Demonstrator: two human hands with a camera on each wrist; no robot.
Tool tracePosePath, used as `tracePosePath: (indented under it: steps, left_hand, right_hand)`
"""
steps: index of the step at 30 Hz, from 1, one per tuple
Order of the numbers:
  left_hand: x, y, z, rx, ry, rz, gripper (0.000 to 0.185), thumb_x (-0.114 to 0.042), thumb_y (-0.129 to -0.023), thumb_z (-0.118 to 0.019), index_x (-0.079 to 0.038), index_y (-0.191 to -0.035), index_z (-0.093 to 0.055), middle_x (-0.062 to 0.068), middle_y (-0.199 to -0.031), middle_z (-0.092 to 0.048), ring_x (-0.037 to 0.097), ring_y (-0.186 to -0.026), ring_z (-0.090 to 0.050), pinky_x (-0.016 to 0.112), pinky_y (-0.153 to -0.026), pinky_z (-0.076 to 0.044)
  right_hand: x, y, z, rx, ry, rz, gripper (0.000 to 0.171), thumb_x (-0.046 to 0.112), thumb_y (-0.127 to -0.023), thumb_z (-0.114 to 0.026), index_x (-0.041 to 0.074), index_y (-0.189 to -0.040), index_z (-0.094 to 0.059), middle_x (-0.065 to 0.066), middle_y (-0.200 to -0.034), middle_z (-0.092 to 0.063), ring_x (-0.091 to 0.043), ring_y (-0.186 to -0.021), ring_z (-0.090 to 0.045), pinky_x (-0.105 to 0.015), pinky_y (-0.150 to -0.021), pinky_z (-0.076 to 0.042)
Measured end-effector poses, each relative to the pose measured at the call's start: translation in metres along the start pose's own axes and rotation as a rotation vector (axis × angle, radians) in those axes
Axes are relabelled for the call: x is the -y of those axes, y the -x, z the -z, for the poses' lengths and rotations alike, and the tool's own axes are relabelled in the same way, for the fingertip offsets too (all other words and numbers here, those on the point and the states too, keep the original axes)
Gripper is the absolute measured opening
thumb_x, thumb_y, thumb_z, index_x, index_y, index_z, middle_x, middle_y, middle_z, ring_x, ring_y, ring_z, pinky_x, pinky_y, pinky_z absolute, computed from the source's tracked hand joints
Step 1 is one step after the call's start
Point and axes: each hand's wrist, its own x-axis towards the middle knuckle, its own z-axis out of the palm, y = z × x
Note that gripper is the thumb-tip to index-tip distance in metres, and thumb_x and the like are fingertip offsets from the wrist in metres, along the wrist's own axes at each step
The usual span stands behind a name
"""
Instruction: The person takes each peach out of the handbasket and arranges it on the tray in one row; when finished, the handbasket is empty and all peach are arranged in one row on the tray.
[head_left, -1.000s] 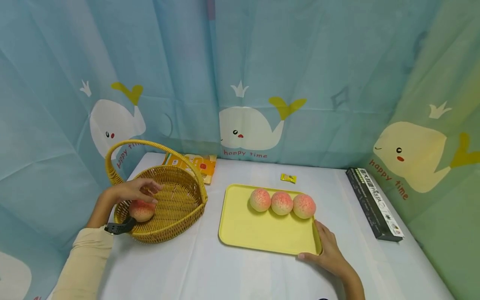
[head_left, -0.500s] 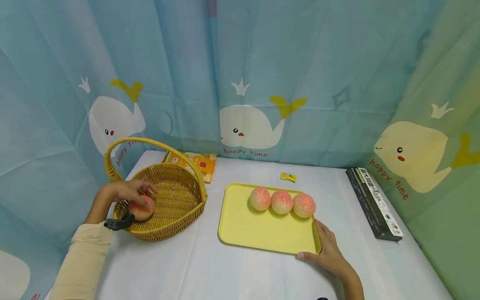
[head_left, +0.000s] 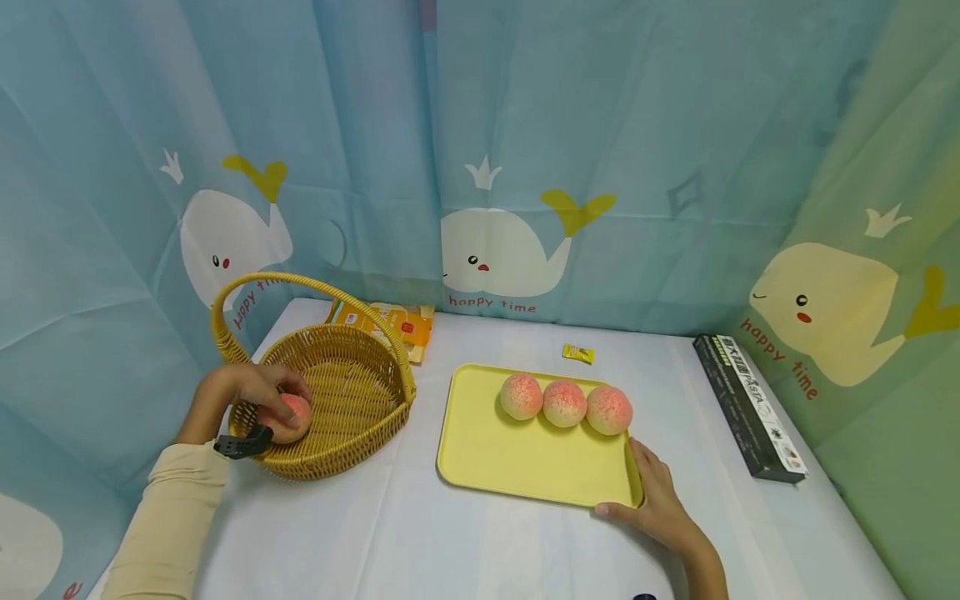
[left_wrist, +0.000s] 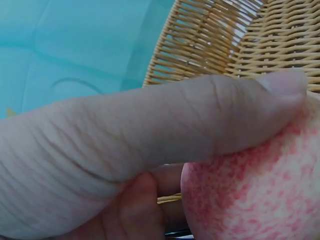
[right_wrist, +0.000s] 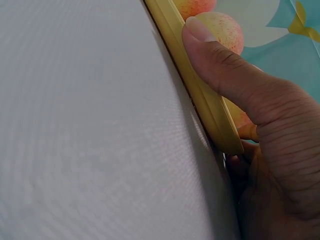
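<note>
Inside the left end of the yellow wicker basket [head_left: 352, 408], my left hand [head_left: 255, 387] grips a pink-and-cream peach [head_left: 291, 425]. In the left wrist view the thumb [left_wrist: 200, 115] lies over the top of this peach [left_wrist: 255, 195], with the other fingers partly hidden behind it. My right hand [head_left: 662, 510] holds the near right corner of a yellow tray [head_left: 510, 467]. The right wrist view has its thumb on the tray's rim [right_wrist: 210, 105] and the fingers round the corner. Three similar peaches [head_left: 564, 404] sit in a row along the tray's far right side.
An orange snack packet [head_left: 416, 329] lies behind the basket, whose tall handle [head_left: 315, 283] arches over it. Beyond the tray is a small yellow wrapped candy [head_left: 578, 353]. A black pasta box [head_left: 750, 408] lies at the right. Whale-print curtains [head_left: 510, 250] hang around the white table.
My left hand has lowered from above the peach in the basket and closed its fingers and thumb about it. The right hand stays at the tray's corner.
</note>
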Motion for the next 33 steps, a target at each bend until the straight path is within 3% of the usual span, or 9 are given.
tracePosePath:
  steps: [8,12,15,19,24,33]
  left_hand:
    - [0.002,-0.001,-0.002,0.027,0.088,0.019,0.050,-0.023,-0.084,-0.077,0.003,-0.123,-0.059,0.013,-0.113,-0.058,0.019,-0.096,-0.056,0.031,-0.077,-0.051]
    - [0.003,-0.001,-0.003,0.032,0.107,0.024,0.042,-0.027,-0.087,-0.074,-0.002,-0.119,-0.062,0.012,-0.115,-0.055,0.019,-0.098,-0.053,0.031,-0.079,-0.049]
    - [0.005,-0.002,-0.003,0.028,0.081,-0.021,0.036,-0.028,-0.091,-0.069,-0.004,-0.118,-0.065,0.012,-0.119,-0.056,0.017,-0.100,-0.051,0.031,-0.081,-0.047]
    - [0.007,-0.003,-0.003,0.032,0.124,-0.056,0.034,-0.024,-0.095,-0.062,-0.002,-0.120,-0.065,0.011,-0.121,-0.061,0.015,-0.098,-0.054,0.030,-0.081,-0.048]
    - [0.009,-0.003,-0.005,0.036,0.197,-0.048,0.033,-0.022,-0.096,-0.061,-0.001,-0.121,-0.065,0.011,-0.122,-0.060,0.016,-0.096,-0.055,0.032,-0.079,-0.050]
    - [0.010,-0.001,-0.005,0.029,0.173,-0.087,0.032,-0.023,-0.099,-0.056,-0.003,-0.123,-0.064,0.014,-0.128,-0.059,0.017,-0.105,-0.054,0.034,-0.083,-0.048]
  right_hand:
    - [0.001,0.001,-0.001,-0.004,0.009,-0.014,0.121,0.035,-0.065,-0.089,-0.001,-0.154,-0.016,-0.034,-0.150,-0.024,-0.053,-0.132,-0.023,-0.072,-0.099,-0.024]
    - [0.001,0.001,-0.002,0.003,0.016,-0.024,0.121,0.037,-0.065,-0.088,-0.001,-0.155,-0.016,-0.034,-0.150,-0.024,-0.053,-0.133,-0.022,-0.073,-0.100,-0.023]
    - [0.000,0.001,-0.001,0.002,0.021,-0.026,0.121,0.037,-0.065,-0.088,0.000,-0.155,-0.016,-0.034,-0.150,-0.024,-0.052,-0.133,-0.023,-0.073,-0.100,-0.024]
    - [0.000,0.000,-0.001,-0.004,0.024,-0.025,0.120,0.037,-0.066,-0.088,-0.001,-0.154,-0.016,-0.034,-0.150,-0.024,-0.052,-0.132,-0.024,-0.071,-0.099,-0.025]
    - [0.000,0.000,-0.001,-0.011,0.023,-0.006,0.120,0.035,-0.065,-0.089,-0.003,-0.153,-0.017,-0.035,-0.149,-0.025,-0.053,-0.131,-0.025,-0.071,-0.099,-0.025]
    - [0.000,0.000,-0.001,-0.013,0.024,-0.005,0.122,0.035,-0.064,-0.089,-0.003,-0.154,-0.016,-0.035,-0.149,-0.025,-0.053,-0.132,-0.024,-0.073,-0.100,-0.023]
